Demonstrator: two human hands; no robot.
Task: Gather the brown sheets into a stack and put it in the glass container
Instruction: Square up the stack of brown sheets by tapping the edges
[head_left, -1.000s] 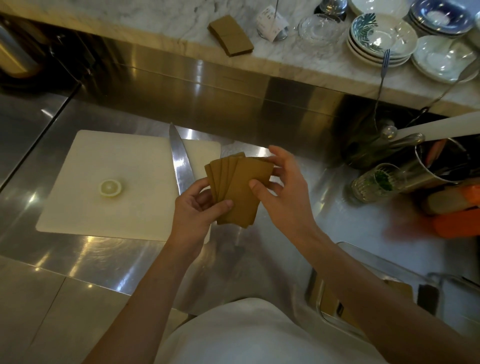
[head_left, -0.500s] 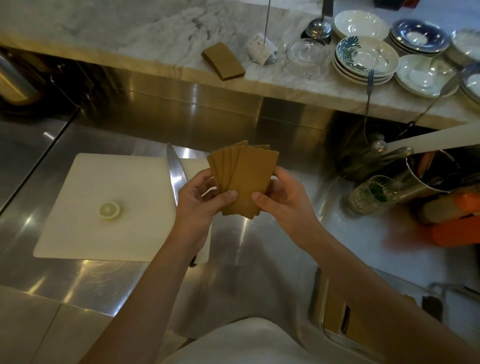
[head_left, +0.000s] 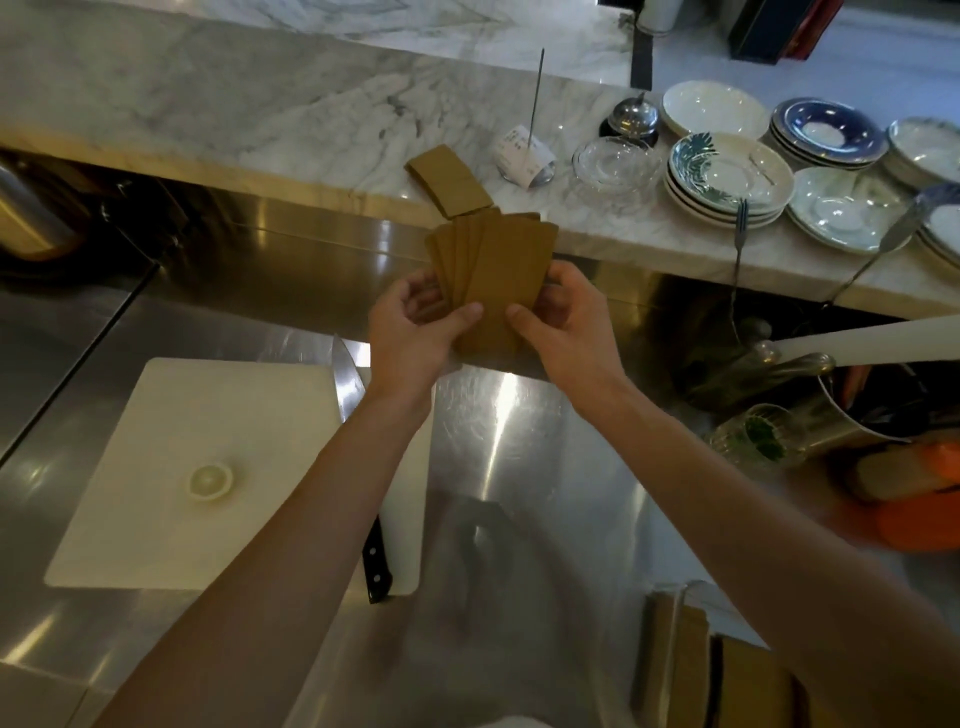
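Several brown sheets (head_left: 501, 270) are fanned out upright between both hands, above the steel counter. My left hand (head_left: 410, 338) grips their lower left side, thumb across the front. My right hand (head_left: 563, 317) pinches the lower right side, thumb on the front sheet. A second pile of brown sheets (head_left: 449, 179) lies on the marble ledge just behind the fan. The glass container (head_left: 670, 654) stands at the bottom right, partly hidden by my right forearm, with brown sheets inside.
A white cutting board (head_left: 171, 431) with a lemon slice (head_left: 210, 480) and a knife (head_left: 358, 447) lies at the left. Stacked plates (head_left: 727, 176) and a receipt spike (head_left: 527, 156) fill the marble ledge. A metal cup (head_left: 852, 415) and a glass (head_left: 758, 439) stand at the right.
Both hands have carried the fanned sheets up and away from me, toward the marble ledge. The view has tilted upward, so the counter items appear lower.
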